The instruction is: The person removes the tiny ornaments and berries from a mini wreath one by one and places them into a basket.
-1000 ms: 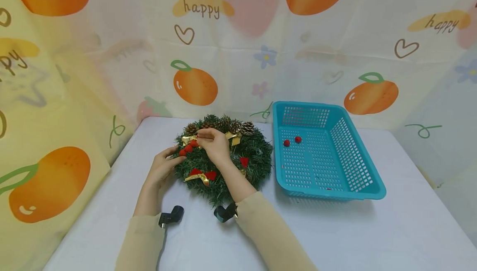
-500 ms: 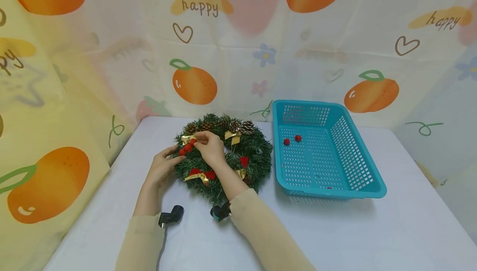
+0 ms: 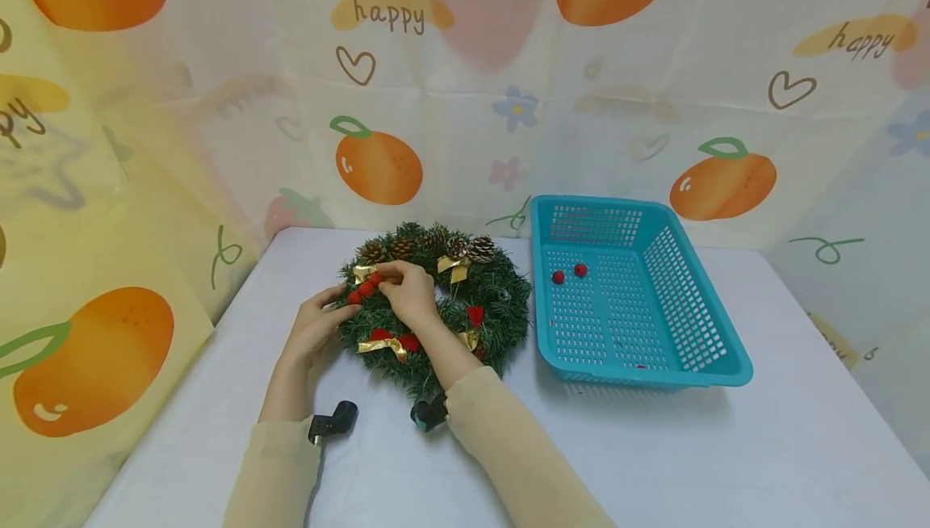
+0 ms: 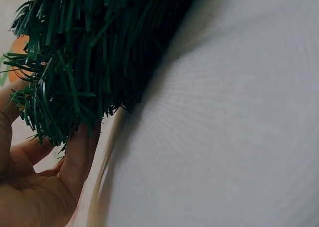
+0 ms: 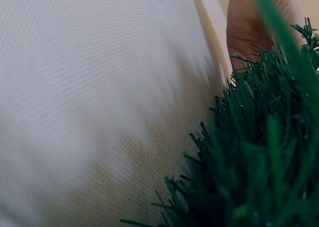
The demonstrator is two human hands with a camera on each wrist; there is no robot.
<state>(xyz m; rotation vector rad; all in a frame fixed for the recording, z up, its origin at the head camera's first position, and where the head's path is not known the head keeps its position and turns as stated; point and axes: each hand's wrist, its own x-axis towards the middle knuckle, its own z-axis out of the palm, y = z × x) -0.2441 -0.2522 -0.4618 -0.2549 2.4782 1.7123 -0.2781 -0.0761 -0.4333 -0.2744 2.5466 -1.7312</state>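
A green Christmas wreath (image 3: pixel 501 310) lies on the white table, with pine cones (image 3: pixel 402 249) along its far side and red-and-gold bows on it. My left hand (image 3: pixel 314 326) grips its left edge; in the left wrist view, the fingers (image 4: pixel 77 159) curl around the greenery. Several small red balls (image 3: pixel 361 293) sit in a row on the wreath's upper left. Over the end of this row, my right hand (image 3: pixel 410 294) pinches a red ball (image 3: pixel 375 278) between thumb and fingers. The fingertips partly hide that ball.
To the right of the wreath stands a blue plastic basket (image 3: pixel 734 358) with a few red balls (image 3: pixel 558 277) inside. A printed cloth (image 3: pixel 617 108) hangs behind the table (image 3: pixel 654 463). Dark wrist cameras (image 3: pixel 337 421) sit at both cuffs.
My right hand has moved slightly left and down over the row of red balls, then held nearly still. The left hand has kept its place at the wreath's edge.
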